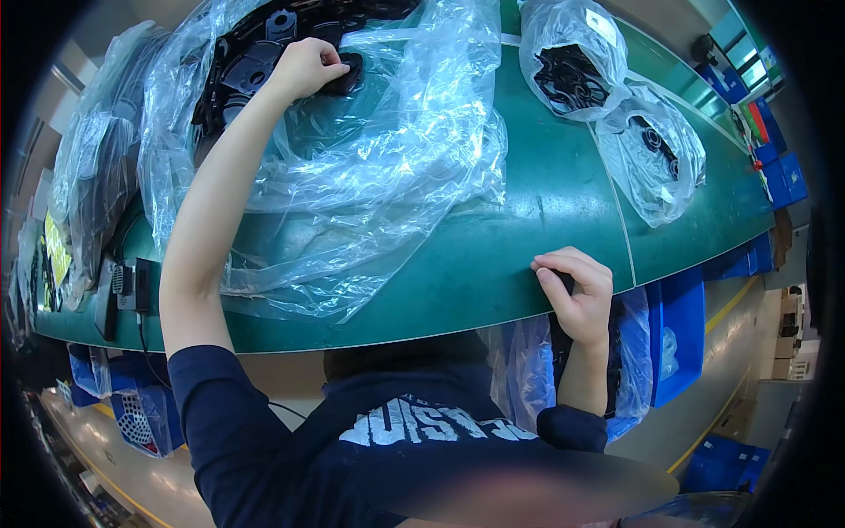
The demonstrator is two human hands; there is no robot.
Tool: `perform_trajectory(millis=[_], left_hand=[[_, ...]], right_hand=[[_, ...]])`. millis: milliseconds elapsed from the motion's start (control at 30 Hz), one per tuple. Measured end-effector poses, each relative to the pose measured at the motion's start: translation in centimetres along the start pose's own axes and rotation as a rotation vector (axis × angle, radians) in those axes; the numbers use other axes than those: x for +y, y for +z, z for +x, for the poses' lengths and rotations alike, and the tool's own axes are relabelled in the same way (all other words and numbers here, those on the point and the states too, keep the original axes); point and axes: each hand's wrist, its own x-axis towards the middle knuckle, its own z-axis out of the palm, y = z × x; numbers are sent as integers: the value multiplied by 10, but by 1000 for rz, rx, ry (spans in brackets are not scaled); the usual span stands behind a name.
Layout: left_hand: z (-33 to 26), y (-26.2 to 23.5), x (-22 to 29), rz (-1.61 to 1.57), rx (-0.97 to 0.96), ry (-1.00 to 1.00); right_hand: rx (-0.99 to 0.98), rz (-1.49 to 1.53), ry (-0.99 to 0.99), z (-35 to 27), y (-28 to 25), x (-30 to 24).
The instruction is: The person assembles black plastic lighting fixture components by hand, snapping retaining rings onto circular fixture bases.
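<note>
My left hand reaches to the far left of the green table, over an opened clear plastic bag. Its fingers are closed at a small black plastic part that seems to be in their grip. Beside it, larger shiny black moulded parts lie in the bag, and the wrist covers some of them. Near the table's front edge, my right hand is curled, thumb and index fingertips close together. Whatever it may hold is too small or hidden to make out.
At the far right of the green table stand a bag of black parts and a second bag with black ring-like pieces. A small black device with a cable sits at left. Blue bins stand below the right edge.
</note>
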Motion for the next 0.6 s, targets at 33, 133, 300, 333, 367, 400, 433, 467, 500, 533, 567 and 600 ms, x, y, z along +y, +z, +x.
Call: perform_trajectory(millis=[33, 133, 300, 333, 367, 400, 433, 467, 500, 533, 567, 600], left_hand=[[0, 1, 0, 0, 27, 35], [5, 1, -6, -61, 46, 34], [16, -1, -15, -59, -53, 98], [16, -2, -15, -123, -96, 111], [16, -4, -14, -188, -140, 129], [12, -7, -10, -187, -170, 107], [12, -10, -12, -207, -190, 116], [12, -11, -13, -233, -213, 130], [10, -13, -12, -234, -217, 119], [8, -13, -12, -234, -220, 106], [6, -13, -13, -218, -165, 134], [5, -14, -12, -222, -167, 146]], right_hand=[[0, -5, 1, 1, 1, 0], [-6, -4, 8, 3, 1, 0], [-23, 18, 28, 3, -4, 2], [-40, 65, 55, 2, -6, 2], [-53, 108, 82, 2, -9, 2], [-38, 94, 89, 3, -13, 2], [-40, 131, 119, 6, -17, 4], [-41, 163, 154, 8, -23, 4], [-8, 101, 153, 12, -29, 9], [45, 77, 161, 19, -36, 15], [110, 127, 234, 27, -43, 17], [177, 180, 303, 38, -50, 21]])
